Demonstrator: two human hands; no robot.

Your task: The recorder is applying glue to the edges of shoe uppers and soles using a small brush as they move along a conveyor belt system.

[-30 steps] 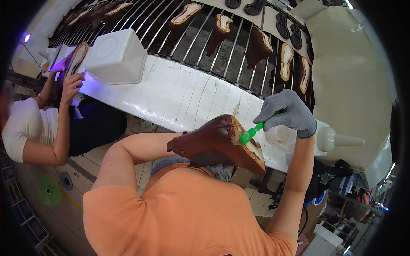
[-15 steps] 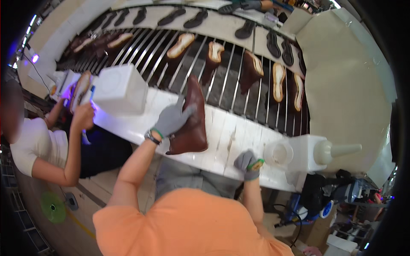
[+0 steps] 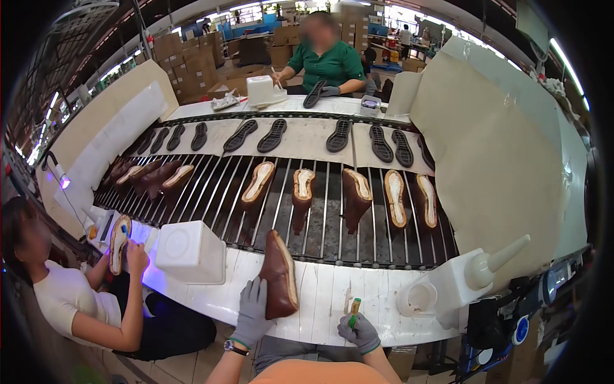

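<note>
One gloved hand (image 3: 360, 333) grips a green brush (image 3: 355, 309).

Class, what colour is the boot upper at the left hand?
Reddish brown: the boot upper shows best in the head view.

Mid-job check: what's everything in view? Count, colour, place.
Near boot: one, brown, foreground centre
Brush: one, green, right of near boot
Table: one, white, foreground
Rack: one, silver, centre
Other boots: at least eight, brown, on rack
Soles: about ten, black, far side
Tubs: two, white, table left and far side
Jug: one, white, table right
Cup: one, whitish, beside jug
Panel: one, beige, right
Co-workers: two, white top left, green top far side
Cartons: many, brown, background
Left hand: one, grey-gloved, against near boot
Right hand: one, grey-gloved, around brush
</note>
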